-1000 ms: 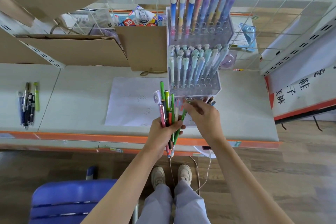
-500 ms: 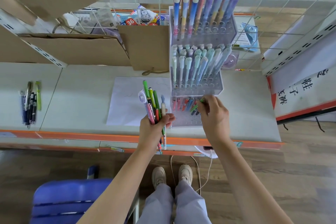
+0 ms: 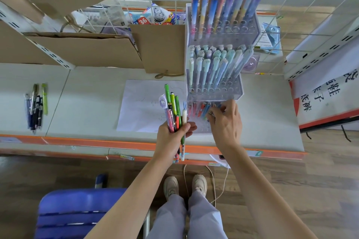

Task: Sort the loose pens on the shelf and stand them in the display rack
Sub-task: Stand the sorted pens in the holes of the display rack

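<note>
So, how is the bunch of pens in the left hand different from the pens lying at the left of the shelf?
The bunch of pens is gripped upright in the left hand; the loose pens lie flat on the shelf, untouched. The bunch is bright, mostly green, pink and white; the loose pens are mostly dark, with one green. Both groups are outside the display rack.

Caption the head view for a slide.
Left hand grips a pen bundle while right hand reaches the acrylic rack's lowest tier.

Bare forearms; grey trousers (image 3: 186, 217); beige (chunky-soled) trainers (image 3: 171, 185).
</note>
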